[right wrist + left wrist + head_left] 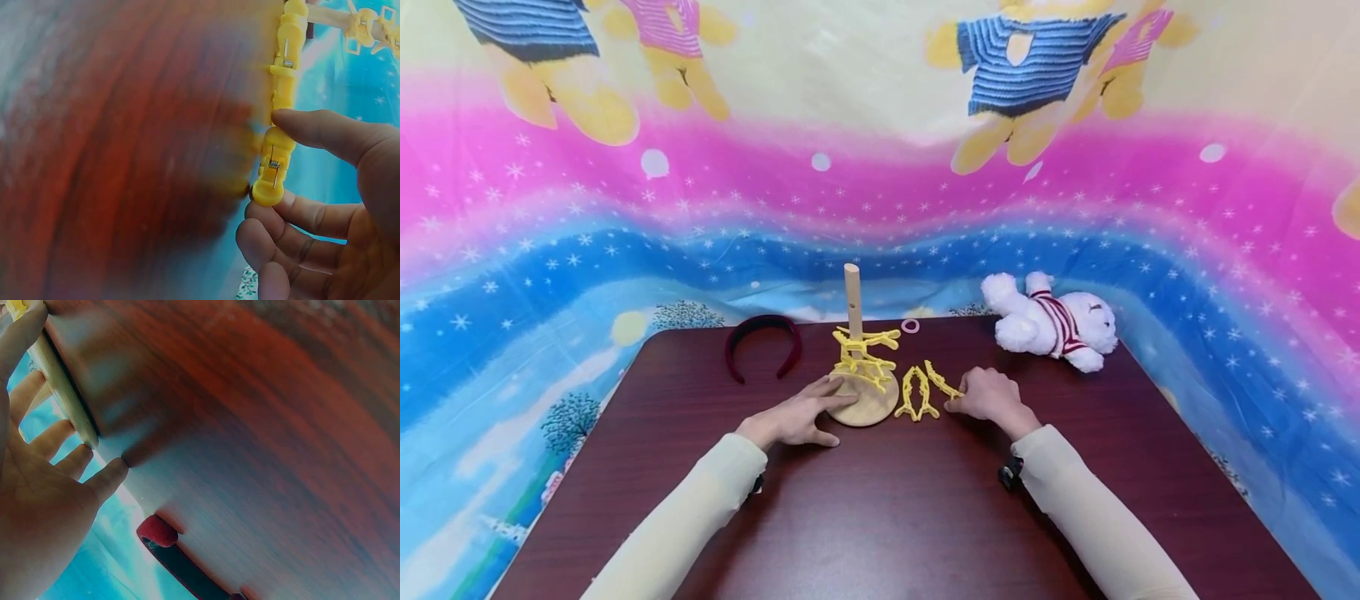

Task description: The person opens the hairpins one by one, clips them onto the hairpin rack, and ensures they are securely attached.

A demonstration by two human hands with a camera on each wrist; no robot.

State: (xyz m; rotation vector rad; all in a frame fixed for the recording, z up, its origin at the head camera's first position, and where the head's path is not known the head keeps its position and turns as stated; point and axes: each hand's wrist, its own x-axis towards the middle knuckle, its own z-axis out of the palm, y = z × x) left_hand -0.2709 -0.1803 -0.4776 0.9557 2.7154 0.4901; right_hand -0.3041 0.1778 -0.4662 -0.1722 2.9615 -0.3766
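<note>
My left hand point(797, 415) rests with fingers extended on the edge of the round wooden base point(868, 408) of a stand; its thumb points out over the table. Several yellow hair clips point(868, 340) sit around the lower part of the stand's upright post point(853, 296). My right hand point(992, 398) pinches the end of another yellow hair clip point(275, 165) between thumb and fingers, low at the tabletop. Metal springs show on this clip in the right wrist view. Between the base and my right hand, one more yellow clip point(916, 393) lies on the table.
A dark red headband point(762, 321) lies on the back left of the brown table point(880, 517). Behind the clips is a small pale pink ring point(910, 326). A white plush bear point(1052, 321) in a striped top lies at the back right, before a printed curtain point(880, 192).
</note>
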